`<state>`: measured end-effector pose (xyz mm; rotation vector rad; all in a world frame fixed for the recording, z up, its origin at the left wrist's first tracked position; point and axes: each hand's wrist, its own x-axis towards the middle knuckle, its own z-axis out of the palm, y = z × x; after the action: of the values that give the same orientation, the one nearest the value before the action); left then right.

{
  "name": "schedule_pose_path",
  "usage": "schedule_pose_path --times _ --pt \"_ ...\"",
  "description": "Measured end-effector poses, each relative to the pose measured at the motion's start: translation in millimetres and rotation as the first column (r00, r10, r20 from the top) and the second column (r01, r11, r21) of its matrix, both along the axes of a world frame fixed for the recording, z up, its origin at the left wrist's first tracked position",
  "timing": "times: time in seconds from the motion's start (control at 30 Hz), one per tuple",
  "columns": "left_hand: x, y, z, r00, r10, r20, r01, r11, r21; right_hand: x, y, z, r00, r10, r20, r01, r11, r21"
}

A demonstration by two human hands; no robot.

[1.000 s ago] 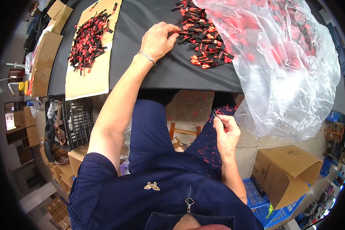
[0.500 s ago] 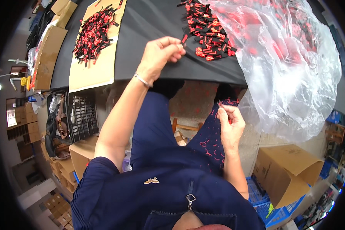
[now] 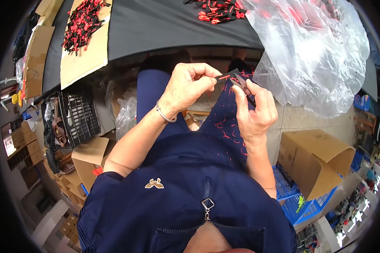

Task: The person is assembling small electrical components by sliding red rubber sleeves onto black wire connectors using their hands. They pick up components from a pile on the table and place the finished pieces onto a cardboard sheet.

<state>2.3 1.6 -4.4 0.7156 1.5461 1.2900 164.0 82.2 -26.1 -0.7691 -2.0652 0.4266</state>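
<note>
My left hand (image 3: 186, 87) pinches a short black fabric strip with a red mark (image 3: 224, 77) between thumb and fingertips, above my lap. Closed around a small pair of thread snips (image 3: 241, 82), my right hand (image 3: 258, 109) has the blades right at the strip's far end. Whether the blades touch it I cannot tell. Red thread scraps (image 3: 226, 135) are scattered over my right trouser leg. Beyond my hands, a pile of similar black and red strips (image 3: 217, 12) lies on the black-covered table (image 3: 169, 31). Another such pile (image 3: 82, 27) rests on a cardboard sheet (image 3: 88, 63) at left.
A large clear plastic bag (image 3: 310, 63) with red contents drapes over the table's right edge. Below it stands an open cardboard box (image 3: 310, 158) by a blue crate (image 3: 302, 206). At my left are a black crate (image 3: 78, 118) and another cardboard box (image 3: 88, 162).
My left hand has come back from the right-hand pile with a strip, toward my lap. The right hand has risen to meet it with the snips. The view has tilted down.
</note>
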Motion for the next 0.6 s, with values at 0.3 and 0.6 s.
schedule_pose_path --times 0.3,0.6 --pt "3.3 -6.5 -1.7 1.0 -0.011 0.016 0.012 0.999 -0.032 3.7 -6.3 -0.4 0.998 0.018 0.063 -0.021 0.999 0.04" --pt "-3.0 -7.7 -9.3 0.999 -0.03 0.045 0.033 0.996 -0.078 -1.7 -10.9 -20.6 0.994 0.054 -0.094 -0.083 0.94 -0.331"
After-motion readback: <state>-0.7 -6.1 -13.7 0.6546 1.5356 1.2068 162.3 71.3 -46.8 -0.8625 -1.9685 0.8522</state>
